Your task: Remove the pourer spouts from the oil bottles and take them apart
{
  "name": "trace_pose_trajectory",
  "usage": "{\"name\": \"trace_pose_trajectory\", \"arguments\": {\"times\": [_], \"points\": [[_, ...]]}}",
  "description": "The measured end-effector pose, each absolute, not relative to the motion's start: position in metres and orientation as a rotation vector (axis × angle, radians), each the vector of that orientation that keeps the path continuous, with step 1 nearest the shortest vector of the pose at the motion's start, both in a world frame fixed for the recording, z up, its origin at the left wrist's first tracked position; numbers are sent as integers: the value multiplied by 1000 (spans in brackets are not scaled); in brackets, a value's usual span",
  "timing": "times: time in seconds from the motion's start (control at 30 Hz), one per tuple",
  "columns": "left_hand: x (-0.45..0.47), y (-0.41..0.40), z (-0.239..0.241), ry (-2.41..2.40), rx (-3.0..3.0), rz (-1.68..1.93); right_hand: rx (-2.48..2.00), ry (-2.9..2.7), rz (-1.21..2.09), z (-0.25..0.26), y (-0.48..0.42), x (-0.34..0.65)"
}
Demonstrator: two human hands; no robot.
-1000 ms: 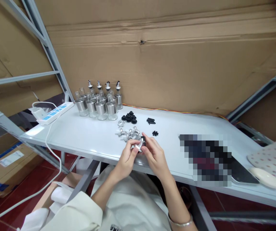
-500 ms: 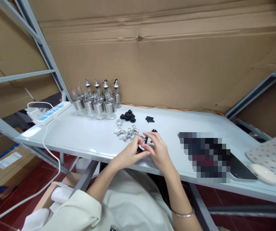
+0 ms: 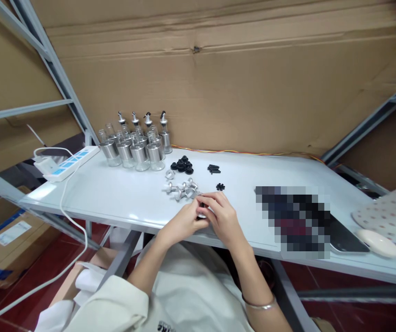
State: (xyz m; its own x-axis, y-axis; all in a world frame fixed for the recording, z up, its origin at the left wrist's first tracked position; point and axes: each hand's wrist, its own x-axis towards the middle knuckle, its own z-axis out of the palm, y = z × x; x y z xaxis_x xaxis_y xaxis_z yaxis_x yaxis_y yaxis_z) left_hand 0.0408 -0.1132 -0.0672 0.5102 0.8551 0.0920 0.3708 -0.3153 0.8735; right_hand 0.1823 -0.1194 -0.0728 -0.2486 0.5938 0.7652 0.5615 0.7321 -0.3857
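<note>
In front of me, my left hand [image 3: 187, 220] and my right hand [image 3: 221, 216] meet near the table's front edge. Both are closed on a small black-and-silver pour spout [image 3: 202, 212], which is mostly hidden by my fingers. The left steadies it from the left; the right hand's fingers curl over its top. Just beyond lie several silver spout pieces [image 3: 183, 189] and a silver ring-like part [image 3: 170, 174]. Behind these is a pile of black stoppers [image 3: 182, 165]. Thin black levers [image 3: 214, 169] and tiny black parts [image 3: 220, 186] form two small groups to the right.
Several glass-and-steel bottles [image 3: 138, 154] stand at the back left, some topped with spouts. A white power strip [image 3: 71, 163] lies on the white table [image 3: 115, 198] at the left. On the right are a partly pixelated dark flat device [image 3: 346, 240] and a cream oval object [image 3: 379, 243].
My right hand's fingers have folded down over the top of the pour spout, covering its black upper part. The camera view has shifted slightly, and the tiny black parts show more fully.
</note>
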Motion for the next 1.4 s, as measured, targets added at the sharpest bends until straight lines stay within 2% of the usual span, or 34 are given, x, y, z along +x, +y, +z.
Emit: {"name": "trace_pose_trajectory", "arguments": {"times": [0.17, 0.37, 0.57, 0.77, 0.97, 1.2, 1.4], "points": [[40, -111, -67, 966, 1933, 701, -965, -1942, 10, -74, -119, 181], [37, -112, -67, 973, 1971, 677, -1026, -1907, 151, -75, -120, 180], [39, -119, -60, 1037, 1994, 615, -1185, -1373, 253, -66, -121, 192], [36, -117, -59, 1006, 1948, 669, -1213, -1370, 245, -66, -120, 192], [36, -119, -55, 1014, 1924, 654, -1286, -1361, 460, -62, -116, 197], [36, -120, -54, 1012, 1899, 659, -1549, -1744, 148, -20, -57, 221], [36, -120, -55, 1006, 1889, 664, -1958, -1928, 76, -35, -1, 231]]}}
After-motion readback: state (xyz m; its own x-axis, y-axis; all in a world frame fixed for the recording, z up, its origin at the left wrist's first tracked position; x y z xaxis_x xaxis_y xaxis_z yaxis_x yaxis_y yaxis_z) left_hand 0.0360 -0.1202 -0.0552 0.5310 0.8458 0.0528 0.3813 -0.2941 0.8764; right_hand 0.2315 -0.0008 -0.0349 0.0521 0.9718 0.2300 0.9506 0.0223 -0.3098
